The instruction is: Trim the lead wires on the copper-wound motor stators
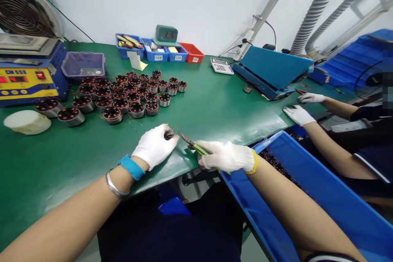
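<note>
My left hand (156,146), in a white glove, is closed around a copper-wound motor stator (168,134) near the table's front edge. Thin copper wire ends stick out of the stator to the right; most of its body is hidden by my fingers. My right hand (225,156), gloved in white with a yellow cuff, grips green-handled cutting pliers (199,150). The pliers' dark jaws point up and left, just right of the wire ends and apart from them. Several more stators (136,109) stand grouped on the green table (196,108) beyond my left hand.
A blue crate (307,172) holding stators is at my right. Behind are small blue bins (156,55), a red bin (193,54), a clock (166,33) and a calculator (221,66). A yellow-fronted device (27,82) stands left. A co-worker's gloved hands (299,115) are at right.
</note>
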Action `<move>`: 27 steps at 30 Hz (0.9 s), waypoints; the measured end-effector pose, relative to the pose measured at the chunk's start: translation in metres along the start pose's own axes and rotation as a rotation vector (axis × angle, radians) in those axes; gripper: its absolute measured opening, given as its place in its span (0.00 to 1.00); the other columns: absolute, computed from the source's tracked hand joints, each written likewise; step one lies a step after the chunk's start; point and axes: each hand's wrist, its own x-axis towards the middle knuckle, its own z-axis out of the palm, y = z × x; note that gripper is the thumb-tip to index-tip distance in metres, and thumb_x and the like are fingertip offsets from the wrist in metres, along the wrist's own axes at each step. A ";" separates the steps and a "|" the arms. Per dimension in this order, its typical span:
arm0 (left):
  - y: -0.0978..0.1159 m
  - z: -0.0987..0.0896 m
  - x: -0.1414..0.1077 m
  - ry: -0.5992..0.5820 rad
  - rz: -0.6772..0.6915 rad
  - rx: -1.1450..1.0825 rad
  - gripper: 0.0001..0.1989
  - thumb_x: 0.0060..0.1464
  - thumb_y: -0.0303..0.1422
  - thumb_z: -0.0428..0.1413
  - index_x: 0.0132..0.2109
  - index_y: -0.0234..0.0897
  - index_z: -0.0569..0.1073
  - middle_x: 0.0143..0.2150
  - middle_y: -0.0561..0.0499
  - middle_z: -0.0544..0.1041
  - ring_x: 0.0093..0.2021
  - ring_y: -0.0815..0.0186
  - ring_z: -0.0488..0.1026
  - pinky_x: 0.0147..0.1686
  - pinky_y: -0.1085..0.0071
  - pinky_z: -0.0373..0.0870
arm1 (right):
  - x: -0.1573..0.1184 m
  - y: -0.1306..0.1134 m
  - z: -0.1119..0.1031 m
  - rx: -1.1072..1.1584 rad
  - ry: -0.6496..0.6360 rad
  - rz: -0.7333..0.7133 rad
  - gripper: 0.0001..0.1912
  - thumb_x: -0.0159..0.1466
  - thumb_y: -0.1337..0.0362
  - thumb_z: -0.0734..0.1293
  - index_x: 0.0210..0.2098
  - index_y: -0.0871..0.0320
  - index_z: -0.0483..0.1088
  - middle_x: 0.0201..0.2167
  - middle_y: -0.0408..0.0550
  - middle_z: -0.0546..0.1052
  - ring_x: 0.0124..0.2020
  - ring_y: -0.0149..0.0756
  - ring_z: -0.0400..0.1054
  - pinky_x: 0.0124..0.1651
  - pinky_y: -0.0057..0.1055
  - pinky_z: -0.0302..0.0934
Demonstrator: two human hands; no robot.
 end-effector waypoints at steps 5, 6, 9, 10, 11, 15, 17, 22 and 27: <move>-0.002 0.001 0.001 0.017 0.035 0.020 0.07 0.50 0.39 0.49 0.31 0.42 0.67 0.32 0.51 0.76 0.34 0.60 0.71 0.34 0.66 0.62 | 0.003 -0.014 -0.007 -0.109 -0.027 0.040 0.19 0.58 0.58 0.62 0.49 0.54 0.65 0.27 0.41 0.71 0.23 0.28 0.63 0.24 0.23 0.55; -0.002 0.002 0.001 0.018 0.037 0.023 0.07 0.50 0.39 0.49 0.31 0.42 0.66 0.32 0.51 0.76 0.34 0.60 0.72 0.34 0.66 0.62 | 0.004 -0.015 -0.007 -0.096 -0.033 0.042 0.19 0.58 0.58 0.62 0.49 0.54 0.65 0.27 0.41 0.71 0.24 0.29 0.63 0.24 0.24 0.55; -0.002 0.002 0.002 0.014 0.037 0.033 0.07 0.50 0.39 0.49 0.31 0.42 0.67 0.33 0.50 0.77 0.35 0.59 0.72 0.34 0.66 0.63 | 0.005 -0.015 -0.007 -0.027 -0.037 0.051 0.21 0.58 0.60 0.62 0.51 0.55 0.63 0.27 0.41 0.70 0.24 0.28 0.63 0.24 0.23 0.56; -0.002 0.002 0.002 0.011 0.038 0.033 0.08 0.50 0.40 0.49 0.31 0.42 0.67 0.33 0.50 0.77 0.35 0.59 0.72 0.34 0.66 0.63 | 0.005 -0.015 -0.007 -0.007 -0.034 0.055 0.22 0.58 0.60 0.62 0.52 0.55 0.63 0.27 0.41 0.70 0.23 0.28 0.63 0.24 0.23 0.57; -0.002 0.002 0.002 0.009 0.039 0.032 0.08 0.50 0.40 0.49 0.32 0.42 0.67 0.34 0.50 0.77 0.35 0.59 0.73 0.34 0.66 0.63 | 0.005 -0.014 -0.008 0.000 -0.030 0.056 0.22 0.58 0.61 0.62 0.52 0.55 0.62 0.27 0.41 0.69 0.23 0.28 0.63 0.24 0.23 0.57; -0.003 0.003 0.003 0.004 0.041 0.029 0.08 0.51 0.41 0.50 0.32 0.41 0.67 0.34 0.50 0.77 0.36 0.59 0.73 0.35 0.66 0.64 | 0.004 -0.012 -0.011 -0.055 -0.024 0.055 0.20 0.58 0.60 0.62 0.50 0.55 0.64 0.27 0.41 0.70 0.24 0.28 0.64 0.26 0.24 0.58; -0.002 0.002 0.003 0.000 0.040 0.034 0.08 0.51 0.40 0.49 0.32 0.41 0.67 0.34 0.49 0.78 0.37 0.58 0.73 0.35 0.66 0.64 | 0.004 -0.011 -0.013 -0.070 -0.023 0.047 0.20 0.57 0.60 0.62 0.49 0.55 0.65 0.29 0.42 0.71 0.25 0.28 0.65 0.27 0.24 0.59; 0.000 0.000 0.002 -0.021 0.027 0.042 0.09 0.51 0.40 0.49 0.33 0.41 0.68 0.36 0.48 0.78 0.38 0.58 0.74 0.36 0.66 0.64 | 0.007 -0.013 -0.013 -0.054 -0.020 0.050 0.20 0.57 0.60 0.63 0.49 0.55 0.65 0.28 0.42 0.71 0.24 0.28 0.65 0.24 0.22 0.57; 0.000 0.000 0.002 -0.026 0.023 0.073 0.08 0.52 0.39 0.49 0.34 0.41 0.68 0.37 0.48 0.78 0.39 0.58 0.74 0.37 0.66 0.64 | 0.008 -0.013 -0.014 -0.044 -0.012 0.050 0.20 0.56 0.60 0.64 0.49 0.54 0.66 0.28 0.42 0.71 0.23 0.27 0.65 0.23 0.22 0.58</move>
